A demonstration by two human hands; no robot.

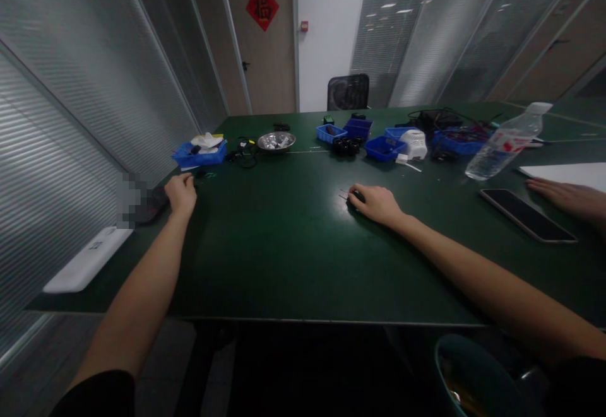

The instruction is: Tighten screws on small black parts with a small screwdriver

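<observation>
My right hand [376,204] rests on the table with its fingers curled round a small black object [356,197], mostly covered by the fingers. Several thin pale pins or wires [343,194] lie right beside those fingertips. Out to the left, my left hand [181,195] is closed low over the tabletop, fingertips pointing away from me. Whatever those fingers hold, if anything, is hidden. Just past them lies a small dark item with greenish bits [204,175], too blurred to name.
Across the green table [265,246] stand a blue basket [201,154], a metal bowl [276,142], blue bins [384,149] and a tilted water bottle [504,142]. A phone [528,215] lies at right, near another person's hand [568,197]. A white case [89,259] sits left.
</observation>
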